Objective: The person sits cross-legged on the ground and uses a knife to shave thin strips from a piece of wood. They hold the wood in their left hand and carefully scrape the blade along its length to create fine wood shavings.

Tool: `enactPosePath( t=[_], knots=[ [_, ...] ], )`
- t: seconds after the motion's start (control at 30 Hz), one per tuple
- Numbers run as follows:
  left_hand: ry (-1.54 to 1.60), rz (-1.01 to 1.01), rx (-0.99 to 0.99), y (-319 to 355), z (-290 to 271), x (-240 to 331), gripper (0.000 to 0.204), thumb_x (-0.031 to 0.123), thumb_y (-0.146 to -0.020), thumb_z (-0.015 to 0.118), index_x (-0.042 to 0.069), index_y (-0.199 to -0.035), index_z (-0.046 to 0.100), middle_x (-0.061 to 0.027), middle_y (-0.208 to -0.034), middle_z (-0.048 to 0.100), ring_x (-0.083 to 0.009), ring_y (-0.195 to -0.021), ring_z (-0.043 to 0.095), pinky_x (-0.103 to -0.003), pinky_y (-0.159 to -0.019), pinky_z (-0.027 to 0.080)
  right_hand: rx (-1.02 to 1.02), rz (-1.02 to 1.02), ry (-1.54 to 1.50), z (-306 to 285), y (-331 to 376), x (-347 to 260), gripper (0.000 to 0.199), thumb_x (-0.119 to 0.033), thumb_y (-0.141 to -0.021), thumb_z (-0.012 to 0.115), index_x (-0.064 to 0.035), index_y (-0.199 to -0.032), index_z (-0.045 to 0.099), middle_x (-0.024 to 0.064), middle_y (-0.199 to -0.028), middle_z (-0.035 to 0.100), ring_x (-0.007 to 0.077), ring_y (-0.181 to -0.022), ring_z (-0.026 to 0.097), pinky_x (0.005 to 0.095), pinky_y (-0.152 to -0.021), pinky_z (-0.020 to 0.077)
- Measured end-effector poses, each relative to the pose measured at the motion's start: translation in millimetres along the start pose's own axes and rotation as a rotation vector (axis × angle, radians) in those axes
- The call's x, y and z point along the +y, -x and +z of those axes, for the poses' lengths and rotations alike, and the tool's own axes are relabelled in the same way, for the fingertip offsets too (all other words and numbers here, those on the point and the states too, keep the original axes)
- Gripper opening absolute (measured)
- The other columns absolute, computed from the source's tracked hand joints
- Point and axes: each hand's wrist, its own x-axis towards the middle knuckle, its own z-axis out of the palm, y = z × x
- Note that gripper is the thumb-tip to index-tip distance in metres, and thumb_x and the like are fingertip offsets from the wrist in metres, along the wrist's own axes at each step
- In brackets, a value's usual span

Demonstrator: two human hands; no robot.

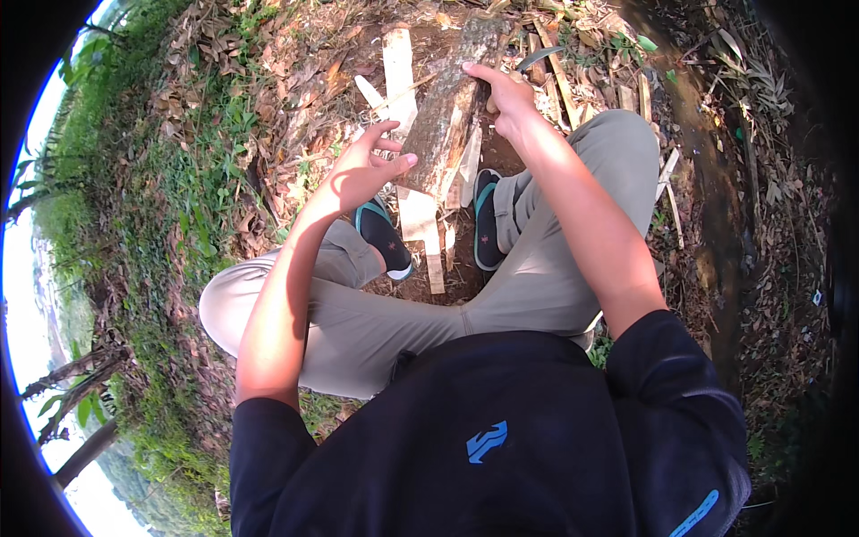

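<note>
Brown rough log (pixel 450 100) is still wearing bark, pale wood bits (pixel 399 76) prob already split; R hand (pixel 510 100) gripping grey curved knife (pixel 539 57), L hand (pixel 362 172) hanging open.

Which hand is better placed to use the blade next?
Probably the right hand: it appears to hold the curved blade, close to the bark-covered wood. The left hand looks empty.

Sun-dappled, leaf-strewn ground (pixel 291 76), green undergrowth (pixel 134 58) and bright sky (pixel 21 309) at left.

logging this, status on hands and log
Left hand open, beside log. Right hand gripping curved knife. Pale wood pieces around log; shoes near its closer end.
</note>
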Motion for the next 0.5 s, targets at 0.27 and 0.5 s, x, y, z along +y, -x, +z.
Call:
enactPosePath(
  t=[0.27, 0.5],
  knots=[
    [-0.199, 0.331, 0.03, 6, 17, 6, 0.091, 0.027, -0.069, 0.088, 0.026, -0.15, 0.045, -0.0182, -0.151, 0.04, -0.0338, -0.136, 0.045, -0.044, -0.108, 0.043, -0.115, 0.128, -0.129, -22, -58, 27, 0.022, -0.015, -0.08, 0.081, -0.0028, -0.094, 0.069, 0.0028, -0.076, 0.063, 0.0138, -0.056, 0.058, 0.0369, -0.055, 0.0573],
    [-0.322, 0.569, 0.313, 2, 37, -2, 0.07, -0.001, -0.066, 0.079, 0.023, -0.13, 0.065, -0.0128, -0.138, 0.057, -0.034, -0.128, 0.054, -0.043, -0.107, 0.044, -0.092, 0.201, -0.249, -19, -53, 39, 0.022, -0.014, -0.083, 0.078, -0.0024, -0.099, 0.067, 0.0055, -0.086, 0.066, 0.0165, -0.062, 0.063, 0.0325, -0.058, 0.0596]
  ],
)
